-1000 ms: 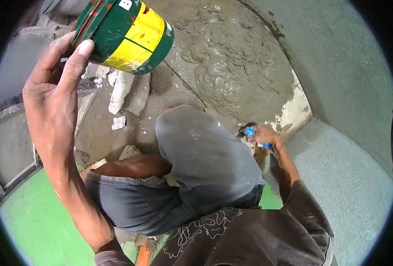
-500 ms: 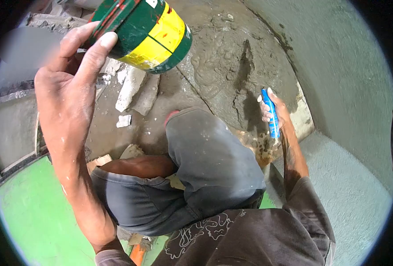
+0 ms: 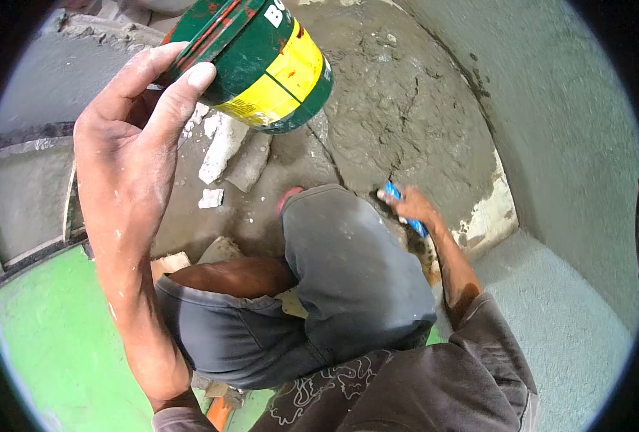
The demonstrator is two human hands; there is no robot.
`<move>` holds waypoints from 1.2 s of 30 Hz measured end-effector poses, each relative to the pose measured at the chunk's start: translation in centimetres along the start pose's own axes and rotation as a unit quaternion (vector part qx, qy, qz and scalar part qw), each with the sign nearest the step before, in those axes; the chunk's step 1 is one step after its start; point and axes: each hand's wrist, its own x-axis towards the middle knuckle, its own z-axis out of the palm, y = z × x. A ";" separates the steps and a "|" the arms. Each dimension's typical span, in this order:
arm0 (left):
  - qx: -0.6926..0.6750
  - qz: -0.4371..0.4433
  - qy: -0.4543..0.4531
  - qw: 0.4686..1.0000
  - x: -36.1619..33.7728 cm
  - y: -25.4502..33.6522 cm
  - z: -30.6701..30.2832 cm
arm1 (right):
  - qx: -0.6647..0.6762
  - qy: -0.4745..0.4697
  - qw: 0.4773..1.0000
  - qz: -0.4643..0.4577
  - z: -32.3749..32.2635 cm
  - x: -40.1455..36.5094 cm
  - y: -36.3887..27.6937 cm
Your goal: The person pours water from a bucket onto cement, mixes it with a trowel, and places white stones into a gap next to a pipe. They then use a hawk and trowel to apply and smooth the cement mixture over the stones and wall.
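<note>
My left hand (image 3: 136, 129) pinches the rim of a green plastic bucket (image 3: 251, 50) with a yellow label, between thumb and fingers. The bucket is tilted in the air, its inside turned away from view. Wet grey mortar (image 3: 413, 108) lies spread over the floor beyond my knees. Low at the near edge of this mortar, my right hand (image 3: 414, 207) is closed round the blue handle of what looks like a trowel (image 3: 392, 190). I cannot make out its blade.
A grey plastered wall (image 3: 543, 129) rises along the right. White broken chunks (image 3: 222, 151) lie on the floor left of the mortar. My bent leg (image 3: 355, 266) sits between my arms. A green surface (image 3: 53, 331) is at the lower left.
My right hand has moved left and nearer to me with the trowel, whose handle has turned. The dark gash in the mortar is mostly smoothed over. The bucket has shifted slightly right and down in view.
</note>
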 end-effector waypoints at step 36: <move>0.018 0.063 0.079 0.995 0.1 -1.1 -2.7 | -0.384 0.291 0.870 -0.103 -18.5 8.6 -15.4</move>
